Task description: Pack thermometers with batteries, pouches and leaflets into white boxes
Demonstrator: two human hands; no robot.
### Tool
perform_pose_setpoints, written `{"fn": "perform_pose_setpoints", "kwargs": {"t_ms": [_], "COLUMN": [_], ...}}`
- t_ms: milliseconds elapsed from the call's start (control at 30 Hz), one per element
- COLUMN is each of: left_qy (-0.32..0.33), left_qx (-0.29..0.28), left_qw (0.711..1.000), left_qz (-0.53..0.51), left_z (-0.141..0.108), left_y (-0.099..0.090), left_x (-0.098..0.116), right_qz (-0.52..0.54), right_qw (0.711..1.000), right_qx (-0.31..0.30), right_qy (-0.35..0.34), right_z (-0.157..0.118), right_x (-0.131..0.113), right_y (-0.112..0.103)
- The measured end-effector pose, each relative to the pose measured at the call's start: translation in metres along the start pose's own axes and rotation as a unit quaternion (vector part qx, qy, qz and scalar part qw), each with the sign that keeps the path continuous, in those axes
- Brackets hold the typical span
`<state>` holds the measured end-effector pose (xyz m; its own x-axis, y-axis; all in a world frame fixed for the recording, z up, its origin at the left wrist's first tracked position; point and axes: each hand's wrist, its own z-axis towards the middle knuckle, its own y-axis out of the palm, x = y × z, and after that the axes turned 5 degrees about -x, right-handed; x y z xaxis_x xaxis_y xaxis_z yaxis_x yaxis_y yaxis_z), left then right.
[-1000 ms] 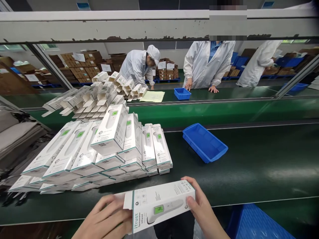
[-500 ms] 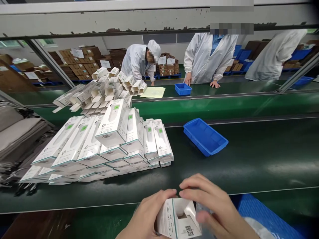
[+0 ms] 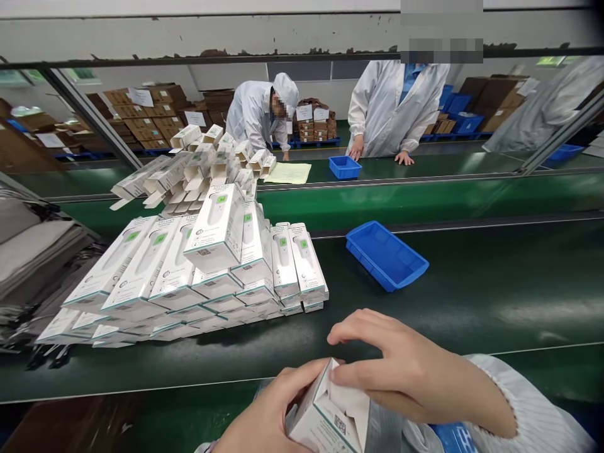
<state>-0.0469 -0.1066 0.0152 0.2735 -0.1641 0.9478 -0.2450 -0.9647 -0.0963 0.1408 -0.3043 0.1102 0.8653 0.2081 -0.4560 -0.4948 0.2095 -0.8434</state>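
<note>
- Two bare hands work at 6 o'clock, low in the view, around an open white iTrust thermometer carton [image 3: 328, 418], tilted with its open end up
- The left hand [image 3: 267, 409] wraps the carton's side, fingers pressed together, bracing it against the palm
- The right hand [image 3: 406, 371] arches over the open end, fingers loosely together; whether they pinch a flap, I cannot tell
- Bracing the walls rather than the flaps should keep the thin card from creasing
- Compared with the earlier frame, the right hand sits higher and its white sleeve [image 3: 538, 409] now shows at 4 o'clock
- A stack of boxed cartons [image 3: 165, 270] sits at 11 o'clock on the green conveyor belt [image 3: 472, 302], a blue plastic tray [image 3: 363, 231] at 1 o'clock
</note>
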Motion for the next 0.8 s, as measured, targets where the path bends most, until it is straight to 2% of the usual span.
{"fn": "perform_pose_setpoints", "kwargs": {"t_ms": [133,300,367,500,600,700,800], "left_qy": [-0.003,0.006,0.012,-0.034,-0.045,-0.068,-0.083], "left_qx": [-0.021,-0.03,-0.034,-0.029,-0.016,-0.012,-0.026], "left_qw": [0.999,0.998,0.997,0.996,0.995,0.993,0.991], "left_qz": [-0.027,-0.056,-0.073,-0.073,-0.09,-0.099,-0.104], "left_z": [0.004,0.008,0.009,0.01,0.01,0.009,0.01], "left_y": [0.003,0.005,0.006,0.01,0.013,0.014,0.014], "left_x": [0.012,0.015,0.015,0.021,0.027,0.029,0.027], "right_qz": [-0.022,-0.044,-0.048,-0.017,0.0,0.077,0.205], "right_qw": [0.999,0.999,0.999,1.0,1.0,0.997,0.976], "right_qx": [-0.024,0.022,0.023,-0.002,-0.002,0.011,0.007], "right_qy": [0.011,-0.014,-0.013,-0.003,-0.007,0.004,0.069], "right_z": [-0.002,-0.006,-0.007,-0.008,-0.01,-0.011,-0.009], "right_x": [0.001,0.005,0.006,0.008,0.009,0.009,0.008], "right_y": [0.005,0.015,0.017,0.017,0.018,0.019,0.018]}}
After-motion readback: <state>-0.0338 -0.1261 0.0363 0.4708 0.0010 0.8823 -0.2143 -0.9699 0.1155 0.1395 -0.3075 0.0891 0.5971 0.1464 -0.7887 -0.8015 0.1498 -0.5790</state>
